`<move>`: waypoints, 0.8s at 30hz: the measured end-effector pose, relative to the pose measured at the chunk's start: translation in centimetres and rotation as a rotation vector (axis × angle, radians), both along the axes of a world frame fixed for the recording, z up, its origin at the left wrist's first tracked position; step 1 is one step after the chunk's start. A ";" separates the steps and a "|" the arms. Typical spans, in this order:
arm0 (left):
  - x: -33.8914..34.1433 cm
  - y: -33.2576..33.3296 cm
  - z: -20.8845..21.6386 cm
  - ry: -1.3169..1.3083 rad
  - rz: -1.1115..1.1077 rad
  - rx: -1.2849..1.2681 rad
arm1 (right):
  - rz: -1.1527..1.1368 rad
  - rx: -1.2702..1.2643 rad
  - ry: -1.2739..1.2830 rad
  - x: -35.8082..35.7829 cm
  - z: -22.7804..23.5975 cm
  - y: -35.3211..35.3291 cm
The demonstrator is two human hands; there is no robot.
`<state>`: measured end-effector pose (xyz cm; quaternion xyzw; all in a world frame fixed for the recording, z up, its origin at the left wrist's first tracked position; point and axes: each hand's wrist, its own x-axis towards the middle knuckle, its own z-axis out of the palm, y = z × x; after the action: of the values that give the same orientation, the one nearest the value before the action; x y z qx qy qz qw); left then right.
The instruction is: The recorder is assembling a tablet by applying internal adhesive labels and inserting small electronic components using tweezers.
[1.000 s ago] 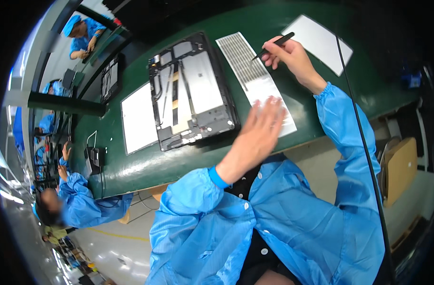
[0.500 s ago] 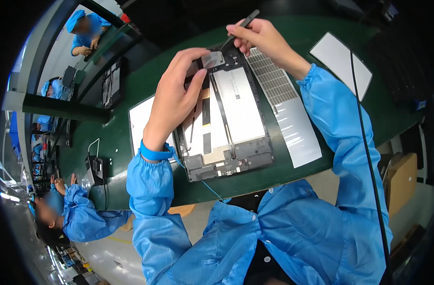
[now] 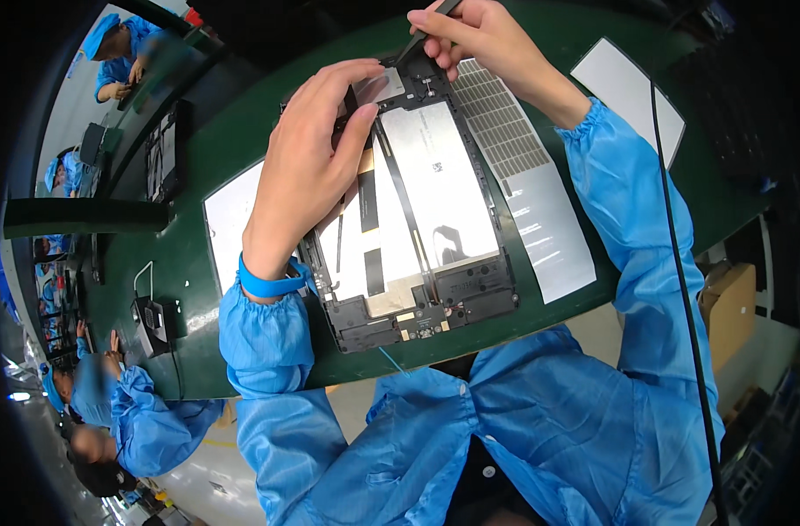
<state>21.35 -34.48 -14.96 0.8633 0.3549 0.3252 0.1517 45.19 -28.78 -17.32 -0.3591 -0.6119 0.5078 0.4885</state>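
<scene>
An opened tablet [image 3: 448,188] lies on the green table, its silvery inner plate and black frame exposed. My right hand [image 3: 483,39] pinches dark tweezers [image 3: 424,37] beyond the far end, their tips down at the frame beside a small translucent film [image 3: 384,86]. Over the far left part of the tablet rests my left hand [image 3: 308,153], thumb and fingers apart, fingertips at the film's edge. Whether those fingertips press on the film is hard to see. A blue band circles my left wrist.
Right of the tablet lies a sheet of small grey labels [image 3: 505,123], with a white panel [image 3: 628,96] beyond. Another white sheet [image 3: 229,210] is partly under my left arm. A small black device [image 3: 150,324] stands left. A black cable [image 3: 676,237] hangs at right; co-workers sit left.
The view has shifted, so the tablet sits slightly differently in the picture. My right hand still holds the tweezers at the film, and my left hand stays on the tablet.
</scene>
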 end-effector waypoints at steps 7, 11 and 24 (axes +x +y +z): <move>0.4 0.3 -0.3 -0.023 0.003 -0.019 | -0.019 -0.034 -0.010 0.5 -0.2 0.0; 0.4 0.2 -0.3 -0.030 -0.002 -0.026 | -0.012 -0.034 -0.024 0.3 -0.1 -0.1; 0.9 -0.3 0.9 0.274 0.001 0.220 | -0.226 0.289 -0.139 -1.0 0.1 -1.1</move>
<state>22.29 -34.83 -14.10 0.9107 0.3352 0.2414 0.0064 44.19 -29.86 -17.18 -0.3860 -0.6665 0.3308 0.5453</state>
